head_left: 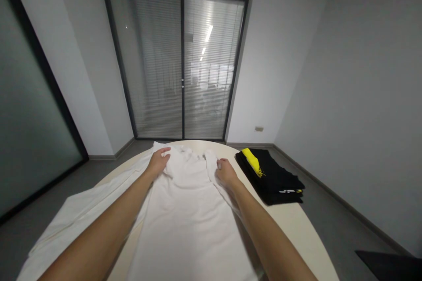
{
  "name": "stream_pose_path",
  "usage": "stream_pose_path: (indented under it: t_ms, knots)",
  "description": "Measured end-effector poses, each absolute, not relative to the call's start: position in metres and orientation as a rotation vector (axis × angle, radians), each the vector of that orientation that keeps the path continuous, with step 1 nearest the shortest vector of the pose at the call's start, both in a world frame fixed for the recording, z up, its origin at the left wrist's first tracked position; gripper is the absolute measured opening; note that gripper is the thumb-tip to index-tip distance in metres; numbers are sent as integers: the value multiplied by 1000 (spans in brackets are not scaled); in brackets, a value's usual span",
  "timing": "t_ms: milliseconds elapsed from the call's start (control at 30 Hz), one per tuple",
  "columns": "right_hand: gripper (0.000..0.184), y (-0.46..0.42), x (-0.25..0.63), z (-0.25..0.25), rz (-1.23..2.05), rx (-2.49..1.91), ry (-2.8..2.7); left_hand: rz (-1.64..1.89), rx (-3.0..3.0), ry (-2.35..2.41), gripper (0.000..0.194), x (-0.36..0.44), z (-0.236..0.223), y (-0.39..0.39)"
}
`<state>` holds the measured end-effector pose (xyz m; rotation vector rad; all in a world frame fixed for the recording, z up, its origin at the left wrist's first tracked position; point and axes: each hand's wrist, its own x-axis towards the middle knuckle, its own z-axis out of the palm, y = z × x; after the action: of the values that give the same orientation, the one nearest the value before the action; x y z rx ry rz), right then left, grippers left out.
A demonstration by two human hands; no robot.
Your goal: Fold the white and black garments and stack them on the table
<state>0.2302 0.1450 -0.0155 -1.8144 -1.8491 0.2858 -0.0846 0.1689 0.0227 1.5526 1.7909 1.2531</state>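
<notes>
A white shirt (194, 210) lies spread on the round table, its collar end toward the far edge and its body reaching down to the bottom of the view. My left hand (158, 162) rests at the shirt's left shoulder, thumb and fingers apart over the cloth. At the opposite shoulder, my right hand (226, 172) is closed with its fingertips pinching the fabric near the sleeve. Both forearms cover parts of the shirt's sides.
More white cloth (89, 204) stretches along the left of the pale table (296, 237). Folded black garments (277, 175) are stacked on the right, with a yellow piece (252, 161) on top. Beyond stand a glass door (211, 74) with blinds and grey walls. A dark object (392, 265) shows at lower right.
</notes>
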Motion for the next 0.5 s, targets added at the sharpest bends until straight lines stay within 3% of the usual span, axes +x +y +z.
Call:
stream_pose_path:
  t_ms: [100,333,500]
  knots:
    - [36,148,232,-17,347,-1870,-1835,1157,1412,1820,49,-89,11,172]
    - [38,150,226,-18,322,-1883,-1846,1070,1276,1845,54,-96,-1,175]
    - [52,144,217,-15,221,-1838,-1833,1148,1349,1728,58,-94,7,170]
